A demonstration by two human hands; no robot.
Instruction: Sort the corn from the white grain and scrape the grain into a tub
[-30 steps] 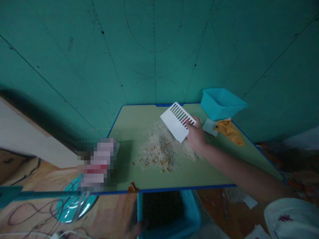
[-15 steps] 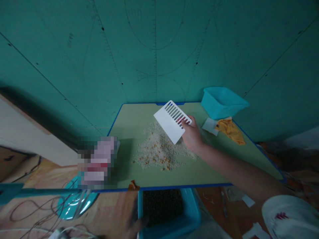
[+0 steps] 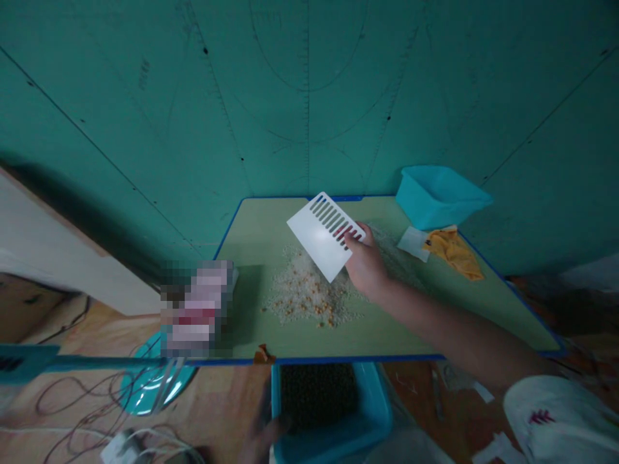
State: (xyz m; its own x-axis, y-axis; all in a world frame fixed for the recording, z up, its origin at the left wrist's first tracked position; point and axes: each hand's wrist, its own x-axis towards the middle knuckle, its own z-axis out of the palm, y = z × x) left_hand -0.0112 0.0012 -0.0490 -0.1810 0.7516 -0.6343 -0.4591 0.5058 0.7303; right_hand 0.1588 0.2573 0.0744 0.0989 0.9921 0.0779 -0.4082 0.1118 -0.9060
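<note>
White slotted plastic scraper (image 3: 319,235) is held tilted, its lower corner at the 1 o'clock side of a low heap of pale rice-like grains mixed with yellow kernels (image 3: 304,293); contact with the surface cannot be confirmed. The heap lies near the middle of a pale-green bench with a blue edge (image 3: 256,258), far edge taken as 12 o'clock. The person's right hand (image 3: 366,265) is clenched around the scraper's right end, fingers over the slotted part. The left hand (image 3: 264,435) is blurred at 6 o'clock beside a blue tub of dark round beans (image 3: 372,399), below the bench; whether it is open or closed cannot be determined.

Change noted: since a second ago, the scraper has shifted leftward over the heap, and a thin spread of grains now shows beyond the right hand at 2 o'clock.

Also present: teal plastic tub (image 3: 438,200) and crumpled yellow cloth (image 3: 453,254) at 2 o'clock, and a pixelated object (image 3: 198,309) at 9 o'clock, unidentifiable. No brand or legible writing is visible; the scraper's slots show dark and red marks only.
</note>
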